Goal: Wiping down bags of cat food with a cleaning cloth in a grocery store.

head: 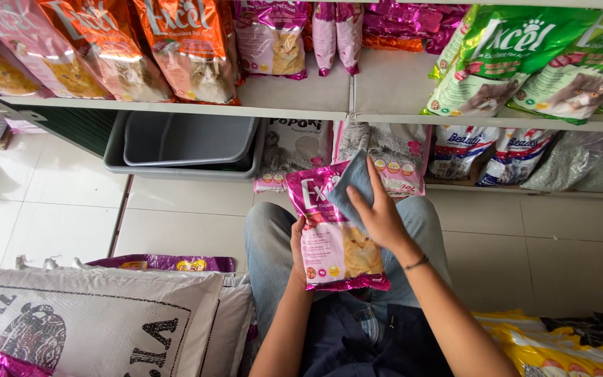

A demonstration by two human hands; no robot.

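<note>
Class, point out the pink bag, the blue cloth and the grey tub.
pink bag [340, 258], head view, front panel
blue cloth [352, 183], head view, upper fold
grey tub [176, 169], head view, front rim

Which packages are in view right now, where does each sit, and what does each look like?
Pink bag: held by left hand, cat picture; right hand presses a grey cloth on it.
Orange bags: upper shelf, left, leaning.
Green bags: upper shelf, right.
Magenta bags: upper shelf, middle.
White bags: lower shelf, beside grey tubs.
White sack: floor, left.
Yellow bags: floor, right.
</note>
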